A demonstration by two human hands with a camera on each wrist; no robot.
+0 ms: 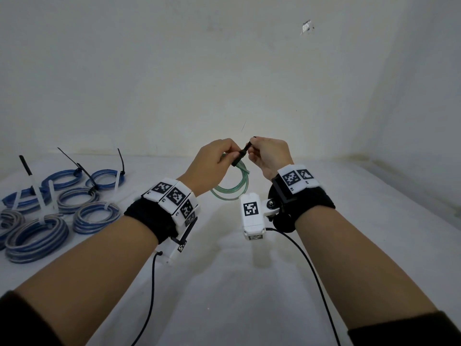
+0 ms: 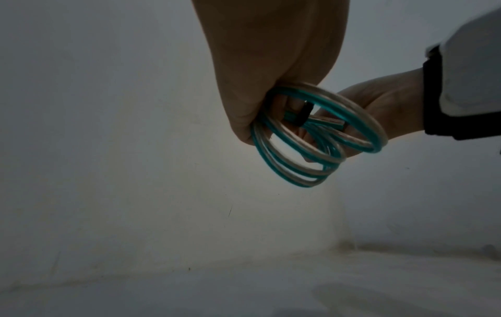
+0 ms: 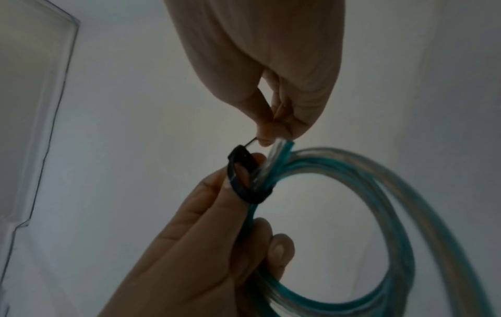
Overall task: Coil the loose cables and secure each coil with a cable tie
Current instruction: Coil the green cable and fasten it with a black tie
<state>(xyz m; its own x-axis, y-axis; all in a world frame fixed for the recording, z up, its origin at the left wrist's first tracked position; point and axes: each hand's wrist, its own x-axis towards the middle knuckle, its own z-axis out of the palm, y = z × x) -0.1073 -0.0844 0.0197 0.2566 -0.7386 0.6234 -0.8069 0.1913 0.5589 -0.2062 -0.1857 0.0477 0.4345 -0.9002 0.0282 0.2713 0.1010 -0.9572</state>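
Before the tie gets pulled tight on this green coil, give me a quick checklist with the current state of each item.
1. Left hand grips green coil: ok.
2. Black cable tie looped round the coil strands: ok.
3. Right hand pinches the tie's tail: ok.
4. Every strand inside the loop: cannot tell.
5. Tie pulled snug: not ok, loop looks slack.
6. Finished blue coils clear of the hands: ok.

Two hands are up, the left hand (image 1: 215, 163) and the right hand (image 1: 269, 156), sharing one green coil (image 1: 232, 188) with one black cable tie (image 1: 240, 156) looped round it. At the left lie seven tied blue coils (image 1: 40, 239), partly cut off by the edge.
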